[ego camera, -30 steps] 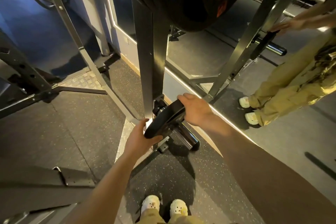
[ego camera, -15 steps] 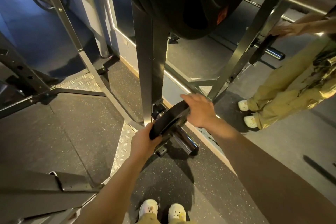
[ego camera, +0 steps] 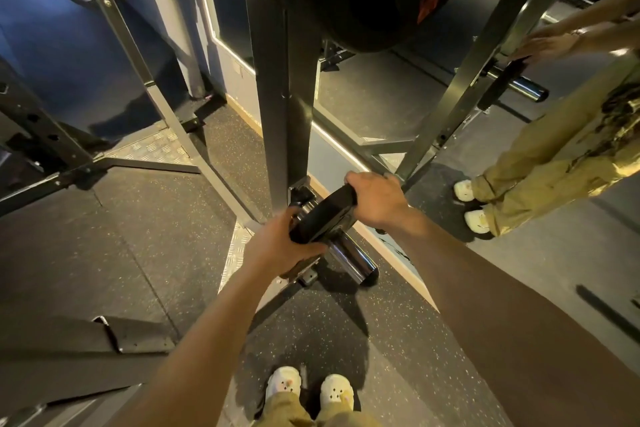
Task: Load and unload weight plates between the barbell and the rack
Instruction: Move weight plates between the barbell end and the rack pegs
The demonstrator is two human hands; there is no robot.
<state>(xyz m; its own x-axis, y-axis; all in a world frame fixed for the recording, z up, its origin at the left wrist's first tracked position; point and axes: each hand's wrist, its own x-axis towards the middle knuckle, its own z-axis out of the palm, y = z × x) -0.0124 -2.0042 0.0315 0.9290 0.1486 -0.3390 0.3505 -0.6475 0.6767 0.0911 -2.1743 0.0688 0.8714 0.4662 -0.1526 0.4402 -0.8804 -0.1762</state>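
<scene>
Black upright (ego camera: 280, 107) rises behind plate (ego camera: 323, 217); mirror (ego camera: 433, 87) beyond.

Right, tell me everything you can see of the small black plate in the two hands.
The small weight plate is a black disc with a matte, rubbery-looking face, seen nearly edge-on and tilted. It sits on the chrome storage peg low on the rack upright, whose free end sticks out past it. The left hand grips its lower rim, the right hand its upper rim. Any markings are unreadable.
</scene>
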